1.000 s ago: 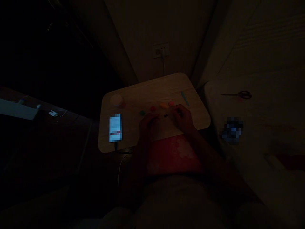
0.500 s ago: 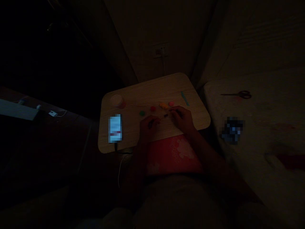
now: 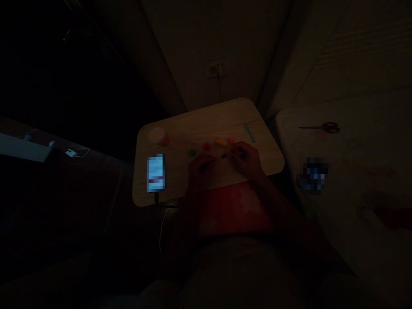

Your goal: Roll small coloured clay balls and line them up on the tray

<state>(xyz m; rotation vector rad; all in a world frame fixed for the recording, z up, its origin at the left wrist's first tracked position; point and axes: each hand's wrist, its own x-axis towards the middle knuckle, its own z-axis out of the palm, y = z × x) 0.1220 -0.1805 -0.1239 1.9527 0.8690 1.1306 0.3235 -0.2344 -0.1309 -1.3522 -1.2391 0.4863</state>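
The small dark piece (image 3: 224, 156) lies between left hand (image 3: 200, 166) and right hand (image 3: 247, 159), toward the table's (image 3: 193, 124) near edge — presumably for two-handed access. Fingers on both hands curl; whether they grip anything, I cannot tell. Colored lumps (image 3: 220, 142) sit just beyond, likely to shorten reach.

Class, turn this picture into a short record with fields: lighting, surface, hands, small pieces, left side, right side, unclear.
lighting: very dim
surface: pale wooden table
hands: left hand and right hand over the table, a small dark piece between them
small pieces: left to right, green, red, orange, pink
left side: pale round container beyond a lit screen
right side: teal strip on the table; scissors off it
unclear: whether either hand holds anything
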